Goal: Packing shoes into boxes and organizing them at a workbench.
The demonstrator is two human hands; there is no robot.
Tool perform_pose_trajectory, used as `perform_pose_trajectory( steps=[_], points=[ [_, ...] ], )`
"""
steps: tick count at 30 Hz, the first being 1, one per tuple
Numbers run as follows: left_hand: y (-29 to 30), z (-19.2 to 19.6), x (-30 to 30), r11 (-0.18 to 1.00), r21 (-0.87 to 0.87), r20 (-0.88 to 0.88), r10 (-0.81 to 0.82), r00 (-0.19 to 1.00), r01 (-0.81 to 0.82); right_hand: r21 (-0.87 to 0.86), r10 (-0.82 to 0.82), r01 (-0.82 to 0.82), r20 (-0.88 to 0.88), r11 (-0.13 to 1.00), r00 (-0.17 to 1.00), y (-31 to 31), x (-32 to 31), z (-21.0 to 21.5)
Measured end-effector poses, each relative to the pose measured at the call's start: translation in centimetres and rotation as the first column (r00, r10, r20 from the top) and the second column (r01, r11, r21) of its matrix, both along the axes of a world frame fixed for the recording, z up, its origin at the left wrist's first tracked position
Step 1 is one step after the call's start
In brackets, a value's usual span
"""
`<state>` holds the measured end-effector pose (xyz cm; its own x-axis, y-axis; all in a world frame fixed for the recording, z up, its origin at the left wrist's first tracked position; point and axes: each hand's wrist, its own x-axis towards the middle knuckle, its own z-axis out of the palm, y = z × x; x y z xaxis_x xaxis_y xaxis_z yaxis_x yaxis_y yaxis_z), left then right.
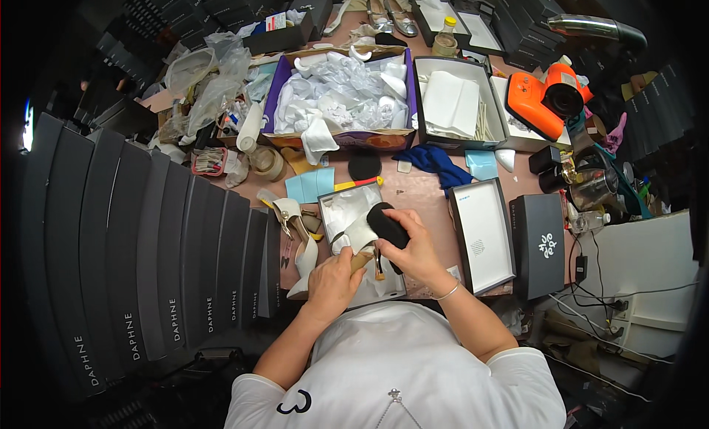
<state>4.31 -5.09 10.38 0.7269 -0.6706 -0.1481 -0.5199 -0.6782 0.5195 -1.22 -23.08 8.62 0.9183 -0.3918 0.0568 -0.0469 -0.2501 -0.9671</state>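
My left hand (332, 283) is closed around a white high-heeled shoe (357, 235); its thin gold heel (379, 266) points toward me. In my right hand (419, 250) a black rounded pad (387, 226) is gripped, pressed against or close beside the shoe. Under both hands lies an open shoebox (341, 200) lined with white tissue. Left of it, another white heeled shoe (306, 255) with pearl trim rests on the pinkish table. A shoebox lid (481, 237), white inside, lies right of my right hand.
Dark shoeboxes (155, 259) stand in a row at left. A closed black box (543, 244) stands at right. Farther back are a purple box (277, 96) of crumpled tissue, a box (452, 96) with paper and sticks, an orange heat tool (533, 107) and a blue cloth (436, 163).
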Motion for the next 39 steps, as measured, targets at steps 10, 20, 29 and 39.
perform_pose_trajectory(
  steps=[10, 20, 29, 39],
  points=[
    [0.5, -0.9, -0.4, 1.000, -0.028, 0.039, 0.012, 0.999, -0.011, -0.022, 0.026, -0.026, -0.041, 0.999, 0.999, 0.1, 0.3, -1.1],
    [0.3, -1.1, -0.5, 0.999, -0.046, 0.049, 0.023, 0.999, -0.021, -0.025, 0.014, -0.016, -0.063, 1.000, 0.998, 0.2, 0.6, -0.8],
    [0.4, -1.0, -0.6, 1.000, -0.005, 0.038, 0.017, 0.999, -0.017, -0.061, 0.008, -0.011, -0.046, 0.998, 0.999, 0.6, 0.5, -1.1],
    [0.8, -1.9, -0.9, 0.999, -0.026, 0.038, 0.028, 0.999, -0.027, -0.127, 0.030, -0.034, -0.027, 0.991, 0.999, 0.3, 0.3, -1.6]
  ],
)
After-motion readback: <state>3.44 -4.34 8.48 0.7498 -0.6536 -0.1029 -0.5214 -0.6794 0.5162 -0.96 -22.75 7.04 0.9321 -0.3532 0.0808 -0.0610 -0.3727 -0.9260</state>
